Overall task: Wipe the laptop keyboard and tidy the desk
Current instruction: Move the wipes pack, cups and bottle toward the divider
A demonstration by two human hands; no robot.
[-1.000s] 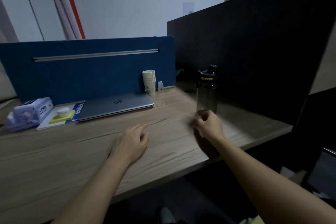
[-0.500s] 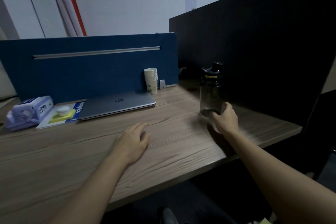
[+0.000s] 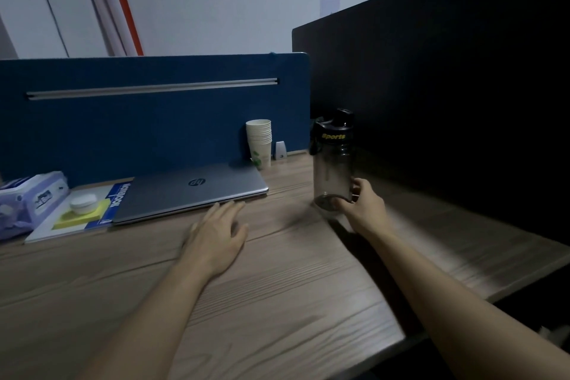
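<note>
Head view: the right hand (image 3: 365, 211) has slid the bottle (image 3: 332, 163) farther back, fingers wrapped round its base. The left hand (image 3: 216, 236), flat and empty, now nearly touches the closed laptop (image 3: 191, 191) just beyond its fingertips; wiping has yet to start.

wooden desk (image 3: 277, 302) bears laptop (image 3: 191, 191), cups (image 3: 259, 143), bottle (image 3: 333, 163).

1. Laptop (image 3: 191, 191) is lying shut at the back-centre of the desk (image 3: 277, 302), against the divider (image 3: 138, 120).
2. Notebook (image 3: 74, 219) is sitting just left of it, w/ a small tub (image 3: 82, 202) on top; wipes pack (image 3: 27, 200) further left.
3. Cup stack (image 3: 259, 143) is standing behind the laptop's right corner.
4. Bottle (image 3: 333, 163) is standing right of the cups, right hand (image 3: 362, 210) touching its base.
5. Left hand (image 3: 216, 234) is resting just in front of the laptop.
</note>
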